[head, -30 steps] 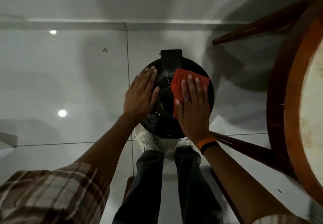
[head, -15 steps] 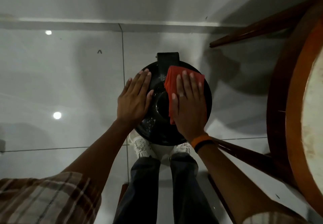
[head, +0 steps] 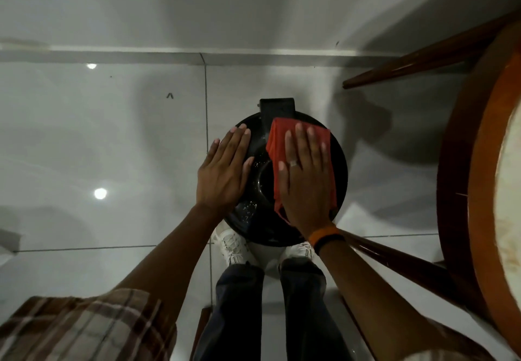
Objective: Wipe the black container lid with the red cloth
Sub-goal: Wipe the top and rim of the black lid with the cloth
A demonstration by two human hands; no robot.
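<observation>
A round black container lid (head: 258, 183) with a shallow middle dip and a black hinge tab (head: 277, 109) at its far edge sits below me on the floor, in front of my shoes. My right hand (head: 306, 180) lies flat, fingers together, pressing a red cloth (head: 277, 146) onto the lid's right half. My left hand (head: 225, 171) rests flat on the lid's left rim, fingers together, holding nothing. White specks show on the lid's near left part (head: 246, 208).
A round wooden table (head: 485, 163) with slanted dark legs (head: 417, 61) stands close on the right; one leg (head: 394, 259) runs under my right wrist. Glossy white floor tiles (head: 112, 149) spread left, a wall base (head: 169, 56) runs beyond. My legs and white shoes (head: 234, 245) stand below the lid.
My right hand has slid the red cloth from the lid's centre-right up toward the far edge by the hinge tab. My left hand has stayed on the left rim.
</observation>
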